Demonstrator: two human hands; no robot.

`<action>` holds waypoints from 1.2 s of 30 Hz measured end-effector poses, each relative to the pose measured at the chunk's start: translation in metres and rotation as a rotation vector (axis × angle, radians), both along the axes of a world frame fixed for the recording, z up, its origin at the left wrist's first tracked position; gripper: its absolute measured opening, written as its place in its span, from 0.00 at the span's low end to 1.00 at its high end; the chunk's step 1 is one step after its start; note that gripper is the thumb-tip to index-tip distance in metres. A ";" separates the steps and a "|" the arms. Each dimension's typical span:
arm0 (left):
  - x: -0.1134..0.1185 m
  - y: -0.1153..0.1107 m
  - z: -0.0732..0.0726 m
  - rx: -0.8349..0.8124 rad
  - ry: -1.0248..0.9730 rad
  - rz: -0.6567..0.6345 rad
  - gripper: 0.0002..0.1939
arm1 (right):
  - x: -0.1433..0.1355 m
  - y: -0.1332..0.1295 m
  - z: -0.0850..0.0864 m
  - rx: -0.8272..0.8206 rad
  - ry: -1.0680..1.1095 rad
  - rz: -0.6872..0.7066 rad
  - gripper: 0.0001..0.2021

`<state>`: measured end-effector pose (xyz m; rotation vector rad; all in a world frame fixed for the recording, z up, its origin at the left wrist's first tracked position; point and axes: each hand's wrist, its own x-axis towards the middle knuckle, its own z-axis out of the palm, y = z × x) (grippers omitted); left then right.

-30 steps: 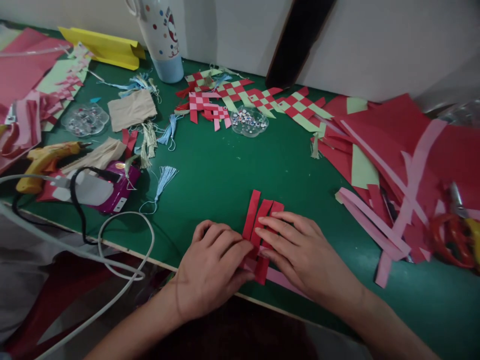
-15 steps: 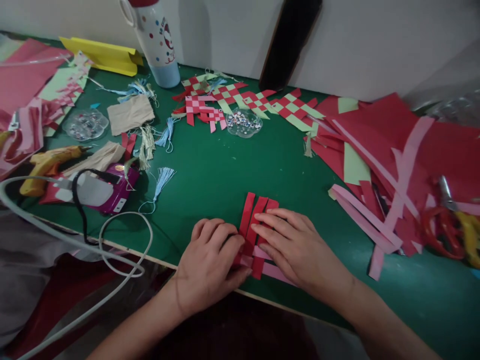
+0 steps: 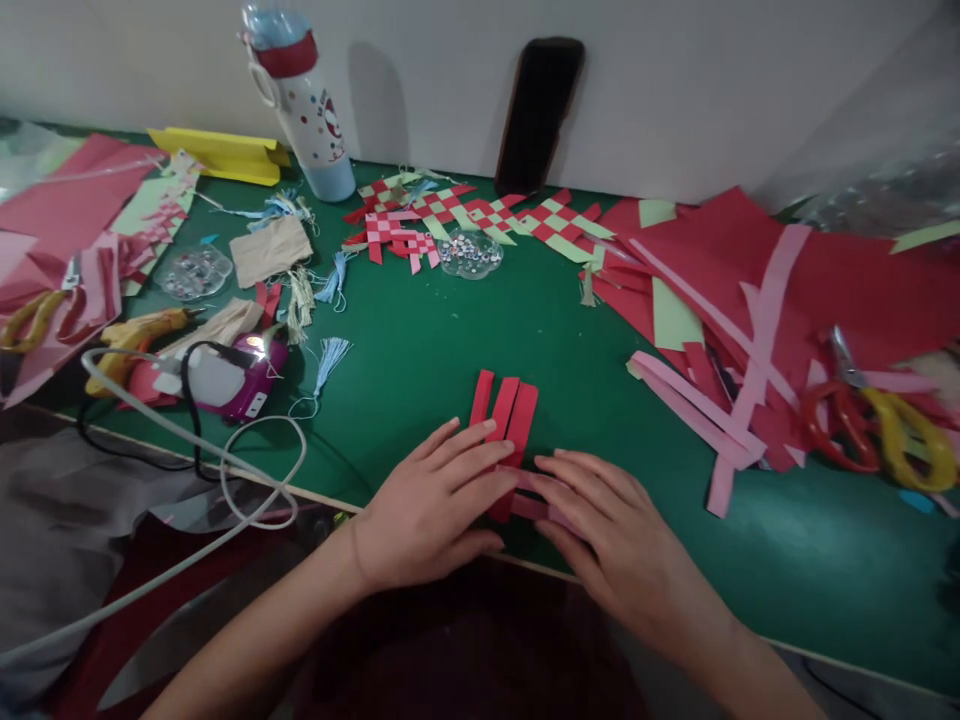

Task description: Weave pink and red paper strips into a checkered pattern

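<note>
Red paper strips (image 3: 517, 415) lie side by side at the table's front edge, crossed by pink paper strips (image 3: 529, 507). My left hand (image 3: 435, 495) rests flat across the red strips, fingers stretched out and covering part of the crossing. On the right side, my right hand (image 3: 611, 520) has its fingers and thumb around the ends of the pink strips, which are partly hidden under the palm. Where the strips cross is mostly covered by my left fingers.
Woven paper pieces (image 3: 442, 210) and a dish of small beads (image 3: 470, 254) lie at the back. Red paper sheets (image 3: 847, 290) and scissors (image 3: 840, 420) are to the right. Leftward are a glue gun (image 3: 139, 345), a purple power adapter (image 3: 259, 375), a bottle (image 3: 319, 130) and tassels (image 3: 328, 362).
My left hand has slid forward and right from the strips' left edge, flattening over them. My right hand has moved off the red strips, toward the pink ends. The camera view has shifted.
</note>
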<state>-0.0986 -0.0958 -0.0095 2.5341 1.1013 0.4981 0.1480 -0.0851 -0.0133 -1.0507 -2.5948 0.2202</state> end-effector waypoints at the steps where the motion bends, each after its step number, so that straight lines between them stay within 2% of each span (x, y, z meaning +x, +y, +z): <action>1: 0.002 0.004 0.001 -0.013 0.027 -0.012 0.27 | 0.000 -0.003 -0.002 0.015 0.009 -0.009 0.15; 5: 0.008 0.018 0.003 -0.074 0.086 -0.042 0.32 | -0.002 -0.007 -0.009 0.076 0.029 -0.022 0.13; 10: 0.011 0.024 -0.003 -0.107 0.066 -0.050 0.29 | 0.000 -0.008 -0.014 0.087 0.061 -0.024 0.13; 17: 0.013 0.023 -0.005 -0.078 0.036 -0.005 0.25 | 0.002 -0.010 -0.019 0.034 0.085 -0.049 0.14; 24: 0.009 0.023 -0.006 -0.079 0.004 -0.006 0.27 | 0.002 -0.010 -0.018 -0.001 0.096 -0.059 0.16; 33: 0.009 0.024 -0.011 -0.059 -0.028 -0.013 0.22 | 0.002 -0.009 -0.018 0.029 0.086 -0.029 0.14; 36: 0.001 0.019 -0.013 -0.019 -0.062 0.044 0.21 | 0.004 -0.009 -0.019 0.036 0.098 -0.026 0.13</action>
